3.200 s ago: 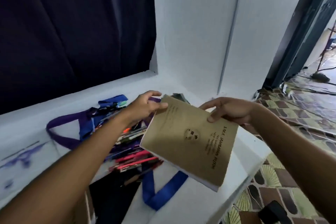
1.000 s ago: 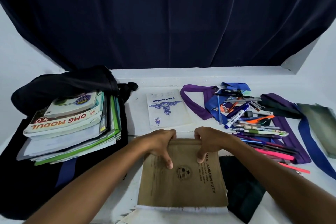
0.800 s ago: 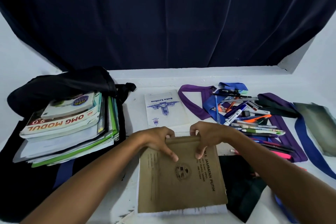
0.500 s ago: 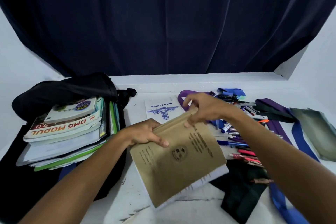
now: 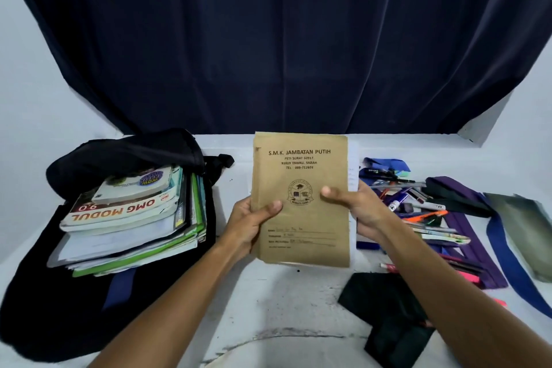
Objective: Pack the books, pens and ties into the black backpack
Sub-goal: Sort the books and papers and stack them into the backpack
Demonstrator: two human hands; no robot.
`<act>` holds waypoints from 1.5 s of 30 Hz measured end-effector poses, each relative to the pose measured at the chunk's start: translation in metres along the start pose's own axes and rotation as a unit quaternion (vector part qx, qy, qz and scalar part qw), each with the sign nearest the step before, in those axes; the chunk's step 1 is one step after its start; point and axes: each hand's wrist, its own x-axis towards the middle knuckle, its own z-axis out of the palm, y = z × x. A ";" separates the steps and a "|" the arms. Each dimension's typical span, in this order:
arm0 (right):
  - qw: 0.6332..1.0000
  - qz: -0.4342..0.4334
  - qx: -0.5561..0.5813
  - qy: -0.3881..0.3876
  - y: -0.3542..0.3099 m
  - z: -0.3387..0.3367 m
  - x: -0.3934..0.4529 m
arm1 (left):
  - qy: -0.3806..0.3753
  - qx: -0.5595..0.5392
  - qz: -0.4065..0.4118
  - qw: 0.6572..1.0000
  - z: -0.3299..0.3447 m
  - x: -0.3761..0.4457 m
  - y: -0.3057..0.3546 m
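I hold a brown school exercise book upright above the white table, its cover facing me. My left hand grips its left edge and my right hand grips its right edge, thumbs on the cover. The black backpack lies open at the left with a stack of books on it. A heap of pens lies at the right among purple and blue ties.
A dark cloth lies on the table at the near right. A dark green flat piece sits at the far right. A dark curtain hangs behind the table. White walls flank both sides.
The brown book was lying flat on the table under both hands. It was lifted, turned and now stands upright between my hands, hiding the white booklet behind it.
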 end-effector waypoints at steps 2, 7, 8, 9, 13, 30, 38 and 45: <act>0.999 -0.039 0.002 0.020 0.001 -0.003 0.000 | -0.012 0.031 0.007 0.999 0.003 -0.003 0.002; 0.995 -0.093 0.012 0.037 0.023 -0.005 -0.008 | 0.015 0.090 0.077 0.993 0.015 -0.007 0.012; 0.993 -0.107 0.011 0.041 0.027 -0.002 -0.010 | 0.031 0.079 0.080 0.993 0.019 -0.008 0.012; 0.992 -0.117 0.009 0.051 0.030 0.002 -0.011 | 0.047 0.068 0.079 0.993 0.021 -0.010 0.011; 0.982 -0.156 -0.030 0.099 0.046 0.015 -0.016 | 0.087 0.034 0.068 0.993 0.023 -0.016 0.000; 0.974 -0.201 0.012 0.104 0.043 0.020 -0.023 | 0.109 0.074 0.182 0.974 0.040 -0.017 0.010; 0.963 -0.243 -0.026 0.116 0.038 0.030 -0.018 | 0.094 0.109 0.199 0.969 0.026 -0.015 0.014; 0.965 -0.235 -0.027 0.111 0.048 0.029 -0.019 | 0.053 0.158 0.091 0.982 0.002 -0.016 -0.014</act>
